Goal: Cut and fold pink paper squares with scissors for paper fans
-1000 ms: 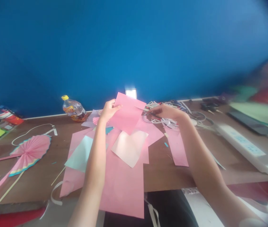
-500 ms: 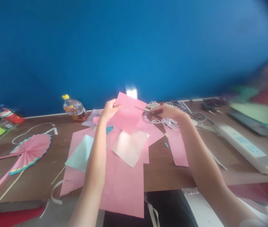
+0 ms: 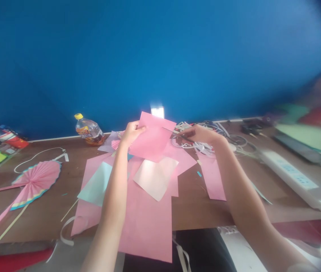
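Head view: left grip (image 3: 132, 133) pinches pink paper sheet (image 3: 151, 138) at 9 o'clock edge, above worktop (image 3: 194, 211); right grip (image 3: 200, 134) pinches slim scissors (image 3: 184, 136), tips over sheet's 2 o'clock corner.

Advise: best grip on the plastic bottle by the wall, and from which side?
Around the mid-body of the plastic bottle, from above on the near side, probably: it lies on its side, yellow cap toward the wall, which blocks the far side.
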`<state>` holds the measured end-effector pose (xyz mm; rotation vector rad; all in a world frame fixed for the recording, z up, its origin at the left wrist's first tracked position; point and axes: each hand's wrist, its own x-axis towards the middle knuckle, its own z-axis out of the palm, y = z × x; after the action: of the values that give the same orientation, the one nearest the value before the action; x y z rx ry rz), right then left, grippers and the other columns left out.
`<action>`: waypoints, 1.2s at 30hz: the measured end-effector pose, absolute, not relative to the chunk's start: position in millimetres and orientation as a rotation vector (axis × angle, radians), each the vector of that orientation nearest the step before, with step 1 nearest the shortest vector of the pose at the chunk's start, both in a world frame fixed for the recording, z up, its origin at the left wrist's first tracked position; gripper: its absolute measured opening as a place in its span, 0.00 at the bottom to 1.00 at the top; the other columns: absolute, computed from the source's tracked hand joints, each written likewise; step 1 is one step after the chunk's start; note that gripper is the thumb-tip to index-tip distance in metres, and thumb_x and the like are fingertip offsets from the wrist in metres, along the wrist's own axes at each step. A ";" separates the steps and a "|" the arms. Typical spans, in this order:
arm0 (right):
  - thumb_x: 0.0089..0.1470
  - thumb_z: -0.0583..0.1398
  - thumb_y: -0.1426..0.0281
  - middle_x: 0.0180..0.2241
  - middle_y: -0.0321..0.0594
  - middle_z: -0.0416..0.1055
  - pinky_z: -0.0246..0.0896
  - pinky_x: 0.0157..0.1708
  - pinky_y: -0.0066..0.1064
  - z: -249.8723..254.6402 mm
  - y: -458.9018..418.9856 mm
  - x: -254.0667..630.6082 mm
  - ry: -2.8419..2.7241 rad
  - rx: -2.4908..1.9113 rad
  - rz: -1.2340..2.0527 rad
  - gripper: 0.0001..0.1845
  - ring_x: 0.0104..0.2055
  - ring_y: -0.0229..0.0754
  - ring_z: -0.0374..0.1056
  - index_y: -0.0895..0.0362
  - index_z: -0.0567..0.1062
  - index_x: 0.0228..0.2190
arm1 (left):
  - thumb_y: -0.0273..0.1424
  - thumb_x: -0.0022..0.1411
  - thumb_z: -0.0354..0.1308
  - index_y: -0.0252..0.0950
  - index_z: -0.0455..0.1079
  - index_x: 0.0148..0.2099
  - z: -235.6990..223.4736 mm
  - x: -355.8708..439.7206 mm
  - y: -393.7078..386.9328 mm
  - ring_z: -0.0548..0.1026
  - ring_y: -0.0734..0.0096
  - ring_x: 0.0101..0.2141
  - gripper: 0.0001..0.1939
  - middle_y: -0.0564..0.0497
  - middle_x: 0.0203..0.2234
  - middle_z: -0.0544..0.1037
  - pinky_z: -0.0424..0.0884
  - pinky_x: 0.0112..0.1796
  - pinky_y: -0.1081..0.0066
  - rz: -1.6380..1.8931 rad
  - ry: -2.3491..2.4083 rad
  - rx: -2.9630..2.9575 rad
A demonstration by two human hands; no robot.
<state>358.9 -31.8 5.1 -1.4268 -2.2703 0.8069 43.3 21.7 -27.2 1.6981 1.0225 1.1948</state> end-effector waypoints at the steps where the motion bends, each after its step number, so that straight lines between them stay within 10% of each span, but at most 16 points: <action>1: 0.47 0.59 0.64 0.31 0.35 0.76 0.62 0.33 0.30 6.0 -32.1 359.2 -2.277 -1.426 0.803 0.22 0.30 0.39 0.67 0.51 0.79 0.45 | 0.48 0.46 0.66 0.30 0.73 0.45 -27.2 43.4 21.2 0.76 0.62 0.34 0.30 0.45 0.33 0.79 0.71 0.32 0.69 1.196 1.018 1.687; 36: 0.47 0.59 0.64 0.35 0.37 0.77 0.63 0.35 0.28 9.2 -32.7 355.3 -2.282 -1.369 0.889 0.20 0.37 0.42 0.71 0.54 0.79 0.43 | 0.47 0.44 0.68 0.31 0.75 0.42 -20.5 54.9 12.0 0.77 0.60 0.32 0.28 0.45 0.32 0.80 0.72 0.30 0.67 1.082 0.953 1.716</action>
<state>355.3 -32.7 9.2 -1.3686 -2.2821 0.8886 54.9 12.0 -20.5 1.7161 0.9530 1.0820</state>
